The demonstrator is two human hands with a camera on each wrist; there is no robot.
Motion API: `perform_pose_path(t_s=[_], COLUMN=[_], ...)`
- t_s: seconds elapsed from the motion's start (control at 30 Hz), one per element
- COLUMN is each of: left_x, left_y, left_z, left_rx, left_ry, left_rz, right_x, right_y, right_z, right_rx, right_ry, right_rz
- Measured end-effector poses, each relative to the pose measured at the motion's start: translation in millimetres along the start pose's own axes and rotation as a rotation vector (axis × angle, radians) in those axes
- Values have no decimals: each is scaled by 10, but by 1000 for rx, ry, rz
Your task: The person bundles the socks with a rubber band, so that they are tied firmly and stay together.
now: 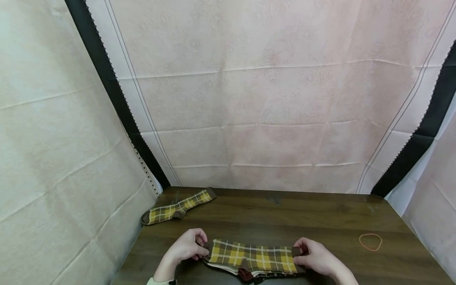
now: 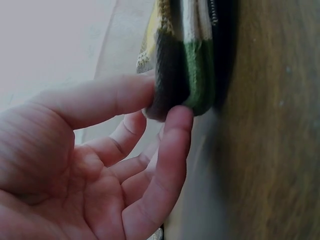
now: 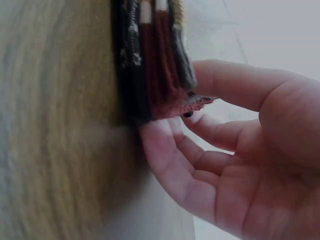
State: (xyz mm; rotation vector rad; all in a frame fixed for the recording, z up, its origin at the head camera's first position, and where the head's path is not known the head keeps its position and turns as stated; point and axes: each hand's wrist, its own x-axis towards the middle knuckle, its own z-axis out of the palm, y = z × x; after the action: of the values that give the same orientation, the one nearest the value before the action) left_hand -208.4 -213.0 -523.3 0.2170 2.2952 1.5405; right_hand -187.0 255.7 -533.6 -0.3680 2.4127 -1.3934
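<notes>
In the head view, a yellow plaid sock (image 1: 253,255) with dark ends lies flat on top of a stack of socks near the table's front edge. My left hand (image 1: 190,245) pinches its left end; in the left wrist view the thumb and a fingertip sit on either side of the dark end (image 2: 170,75), beside a green and white sock (image 2: 200,75). At the right end my right hand (image 1: 315,257) holds the stack. Its thumb (image 3: 230,82) touches the grey cuff, while the fingers reach round dark red socks (image 3: 162,75) and a black sock (image 3: 131,85).
Another yellow plaid sock (image 1: 179,206) lies at the table's back left. A thin, light orange loop like a rubber band (image 1: 370,242) rests at the right on the brown wooden table (image 1: 285,215). Pale cloth sheets (image 1: 278,118) hang behind and at both sides.
</notes>
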Motion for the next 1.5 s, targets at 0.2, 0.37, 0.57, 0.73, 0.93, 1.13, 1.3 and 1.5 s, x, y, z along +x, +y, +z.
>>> perform_pose_path(t_s=[0.2, 0.37, 0.57, 0.73, 0.93, 1.13, 1.3, 1.5], left_x=[16, 6, 40, 187, 413, 623, 813, 946], left_y=[-18, -4, 21, 44, -22, -97, -120, -117], left_z=[4, -22, -154, -308, -462, -584, -670, -720], left_rx=[-7, -3, 13, 13, 56, 81, 80, 147], left_ry=[6, 0, 19, 106, 265, 446, 532, 568], left_rz=[12, 3, 32, 91, 124, 116, 132, 137], right_x=[27, 16, 8, -8, -30, -44, -60, -41], right_y=[5, -1, -54, -81, -73, -67, -74, -65], right_z=[21, 29, -44, -117, -143, -165, -188, -165], right_rx=[-15, -28, -6, -12, -41, -26, -16, -7], right_ry=[52, 63, 25, 36, 94, 174, 189, 184], right_rz=[-28, -43, -4, 41, 45, 21, 7, -19])
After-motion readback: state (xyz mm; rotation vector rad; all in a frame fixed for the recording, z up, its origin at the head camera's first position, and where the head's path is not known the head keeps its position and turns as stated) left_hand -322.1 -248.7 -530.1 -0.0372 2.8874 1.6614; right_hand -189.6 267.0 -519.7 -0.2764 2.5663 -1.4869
